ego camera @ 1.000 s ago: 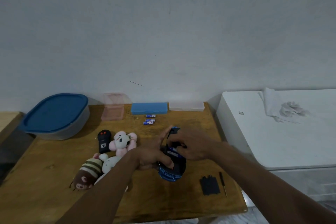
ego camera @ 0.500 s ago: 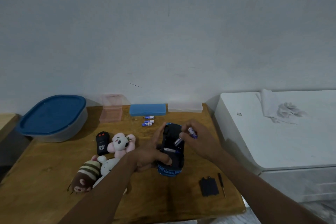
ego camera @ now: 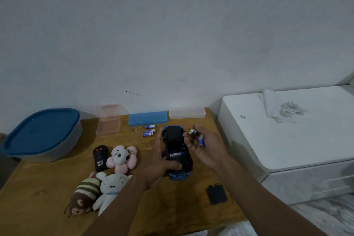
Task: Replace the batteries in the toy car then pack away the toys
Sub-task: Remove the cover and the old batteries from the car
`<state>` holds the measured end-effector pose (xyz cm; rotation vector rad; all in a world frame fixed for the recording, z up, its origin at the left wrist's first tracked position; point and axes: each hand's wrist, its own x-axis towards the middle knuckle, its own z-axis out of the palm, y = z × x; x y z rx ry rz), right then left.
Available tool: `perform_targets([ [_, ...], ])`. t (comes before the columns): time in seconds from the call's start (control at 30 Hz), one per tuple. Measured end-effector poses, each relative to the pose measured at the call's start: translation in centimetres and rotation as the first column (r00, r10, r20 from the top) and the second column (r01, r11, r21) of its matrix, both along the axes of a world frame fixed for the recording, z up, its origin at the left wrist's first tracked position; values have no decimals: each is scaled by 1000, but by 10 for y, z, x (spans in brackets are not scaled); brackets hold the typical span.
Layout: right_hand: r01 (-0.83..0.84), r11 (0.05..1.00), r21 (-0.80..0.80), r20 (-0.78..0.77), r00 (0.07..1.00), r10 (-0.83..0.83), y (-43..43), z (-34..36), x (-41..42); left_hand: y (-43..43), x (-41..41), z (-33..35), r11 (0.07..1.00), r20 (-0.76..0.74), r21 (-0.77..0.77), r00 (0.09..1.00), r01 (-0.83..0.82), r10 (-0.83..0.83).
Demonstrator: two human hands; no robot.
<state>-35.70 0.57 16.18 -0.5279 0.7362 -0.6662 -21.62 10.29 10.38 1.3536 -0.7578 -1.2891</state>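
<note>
At centre, the car (ego camera: 174, 141), judged light and rigid, was gripped by its sides in the left hand (ego camera: 159, 166); batteries (ego camera: 200, 140) were pinched in the right hand (ego camera: 210, 148).

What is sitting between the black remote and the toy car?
In the head view, a pink plush toy sits between the black remote and the upturned toy car, beside the remote. The left hand, holding the car, is there too.

The right hand (ego camera: 207, 147) has drawn two batteries (ego camera: 201, 140) clear of the toy car (ego camera: 175, 140).
</note>
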Motion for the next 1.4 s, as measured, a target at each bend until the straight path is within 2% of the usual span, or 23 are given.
perform_targets([
  [0.13, -19, 1000, -10, -35, 999, 19, -3, 2, 1, 0, -3, -3, 997, 37, -28, 996, -78, 79],
  [0.2, -103, 992, -77, -166, 982, 89, -4, 3, 1, 0, -4, -5, 993, 65, -58, 992, -104, 108],
  [0.27, -260, 949, -179, -405, 898, 170, -1, 3, 2, 0, -5, -5, 985, 111, -99, 982, -139, 150],
  [0.37, -465, 846, -261, -706, 690, 161, 5, 2, 6, -1, -10, -3, 972, 165, -157, 965, -177, 202],
  [0.43, -558, 782, -279, -812, 571, 118, 8, 2, 9, -2, -14, -1, 964, 199, -180, 953, -195, 230],
  [0.5, -602, 745, -288, -845, 525, 98, 11, 3, 11, -3, -17, -1, 956, 210, -192, 942, -223, 262],
  [0.6, -595, 747, -298, -842, 532, 87, 15, 4, 14, -2, -18, -3, 950, 224, -196, 932, -242, 284],
  [0.73, -475, 841, -261, -778, 618, 108, 17, 1, 17, 0, -18, -4, 953, 211, -203, 941, -223, 265],
  [0.87, -396, 878, -269, -759, 649, 60, 19, -6, 23, -4, -18, -8, 955, 217, -188, 939, -228, 267],
  [1.0, -350, 918, -188, -734, 671, 105, 15, -11, 23, -4, -14, -6, 963, 257, -170, 934, -208, 248],
  [1.07, -313, 934, -173, -692, 713, 111, 13, -11, 21, -4, -9, -5, 968, 251, -160, 941, -193, 229],
  [1.17, -314, 929, -198, -626, 770, 126, 10, -11, 19, -1, -2, -5, 972, 244, -138, 944, -191, 220],
  [1.3, -417, 861, -292, -673, 729, 124, 10, -14, 26, -5, -7, -1, 985, 232, -99, 960, -140, 160],
  [1.4, -418, 841, -345, -700, 711, 66, 12, -18, 30, -8, -9, 2, 987, 219, -102, 965, -127, 147],
])
